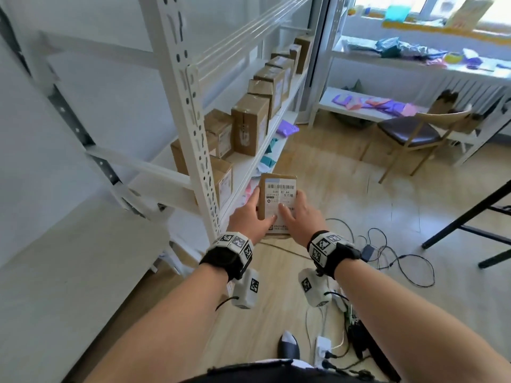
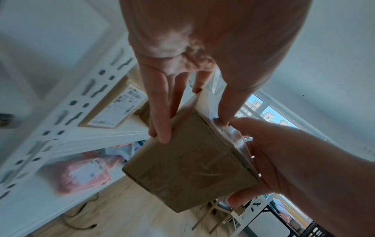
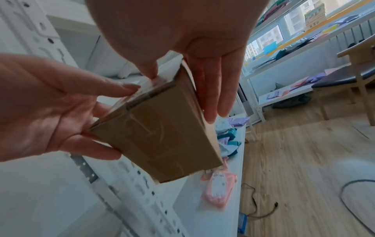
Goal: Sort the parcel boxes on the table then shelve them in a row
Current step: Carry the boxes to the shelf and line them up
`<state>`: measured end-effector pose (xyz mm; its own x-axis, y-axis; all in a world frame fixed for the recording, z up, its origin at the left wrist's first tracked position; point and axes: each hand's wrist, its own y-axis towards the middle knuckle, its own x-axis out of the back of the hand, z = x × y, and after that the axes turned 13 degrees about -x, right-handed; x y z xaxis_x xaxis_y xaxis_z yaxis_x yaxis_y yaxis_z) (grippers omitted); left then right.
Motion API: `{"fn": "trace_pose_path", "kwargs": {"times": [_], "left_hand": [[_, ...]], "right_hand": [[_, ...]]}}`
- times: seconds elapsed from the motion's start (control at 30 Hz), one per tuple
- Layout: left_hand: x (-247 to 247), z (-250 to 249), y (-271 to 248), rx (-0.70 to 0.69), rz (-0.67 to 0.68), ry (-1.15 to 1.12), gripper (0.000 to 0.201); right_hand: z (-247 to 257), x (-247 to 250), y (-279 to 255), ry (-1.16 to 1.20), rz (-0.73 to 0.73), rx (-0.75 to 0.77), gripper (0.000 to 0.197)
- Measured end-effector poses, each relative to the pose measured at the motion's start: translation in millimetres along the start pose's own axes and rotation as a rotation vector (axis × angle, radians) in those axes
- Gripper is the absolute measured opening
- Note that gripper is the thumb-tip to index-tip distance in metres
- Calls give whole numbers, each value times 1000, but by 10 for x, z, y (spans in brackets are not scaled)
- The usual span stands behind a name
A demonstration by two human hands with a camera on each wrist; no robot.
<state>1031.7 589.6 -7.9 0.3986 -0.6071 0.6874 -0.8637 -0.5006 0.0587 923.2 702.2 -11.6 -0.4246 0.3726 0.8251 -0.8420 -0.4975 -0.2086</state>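
Both hands carry 1 cardboard box in the air in front of the white rack, label face up: the left hand grasps its left edge with the thumb on top and fingers under, and the right hand clasps the right edge the same way, as both wrist views confirm. The box hangs just outside the rack's front post, level with the shelf board where a row of boxes already stands, running away from the grip toward the far end. To do this step well, I judge the box should be turned upright so its label faces the aisle like its neighbours, then slid past the post into the near gap, snug against the closest standing box and flush with the board's edge. The post sits close to the left knuckles, so the hands should enter at an angle. Below the grip, on the lower board, lie pink and blue soft packets. Under the hands is a pale wooden floor with loose cables to the right of the grip; farther right stand a chair and a second rack by the window.
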Motion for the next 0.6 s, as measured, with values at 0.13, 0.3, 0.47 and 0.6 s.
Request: {"fn": "trace_pose_path", "kwargs": {"times": [0.13,0.3,0.47,0.6], "left_hand": [[-12,-258,543,-51,-50,31,77],[-77,-662,1265,-56,-122,46,83],[-227,-958,1908,-74,-167,31,81],[-362,-1047,2432,-104,-202,6,81]], "right_hand": [[33,377,487,-25,-52,36,46],[-10,897,1165,-9,-114,68,49],[-122,1268,1823,19,-125,89,51],[-188,1450,2360,27,-143,103,57]]}}
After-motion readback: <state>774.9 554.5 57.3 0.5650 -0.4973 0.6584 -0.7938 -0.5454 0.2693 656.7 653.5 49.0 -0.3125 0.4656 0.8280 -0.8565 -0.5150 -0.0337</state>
